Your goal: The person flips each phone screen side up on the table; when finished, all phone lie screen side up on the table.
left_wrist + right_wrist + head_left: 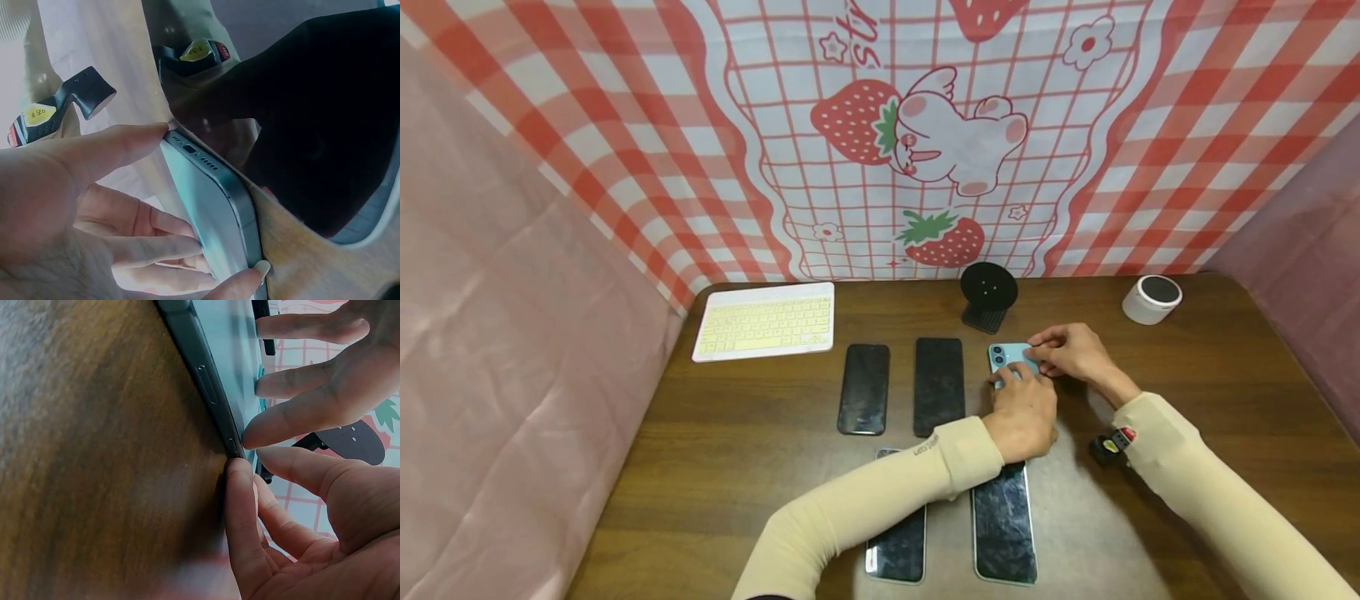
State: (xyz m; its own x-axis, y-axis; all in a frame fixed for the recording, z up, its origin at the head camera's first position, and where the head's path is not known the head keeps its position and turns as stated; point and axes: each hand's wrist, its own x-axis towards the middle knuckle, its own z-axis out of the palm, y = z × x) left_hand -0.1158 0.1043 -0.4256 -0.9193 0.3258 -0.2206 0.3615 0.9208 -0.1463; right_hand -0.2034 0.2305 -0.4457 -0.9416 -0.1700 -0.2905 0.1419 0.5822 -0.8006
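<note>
A light blue smartphone (1013, 350) lies with its twin-camera back up on the brown table. My left hand (1022, 414) comes over its near long side, fingertips on the back and edge. In the left wrist view, the thumb of my left hand (106, 206) touches a corner at the charging-port end, while a fingertip meets the long side. With thumb and forefinger my right hand (1072, 352) holds the end away from the cameras. The right wrist view has my right hand (300, 537) pinching near the side buttons, both hands' fingertips close together.
Behind the smartphone stands a black round-headed stand (989, 286). Two dark phones (863, 390) (939, 385) lie left; two more (904, 546) (1004, 525) lie nearer, partly under my left sleeve. A white keyboard (765, 322) sits far left, a white cylinder (1152, 300) far right.
</note>
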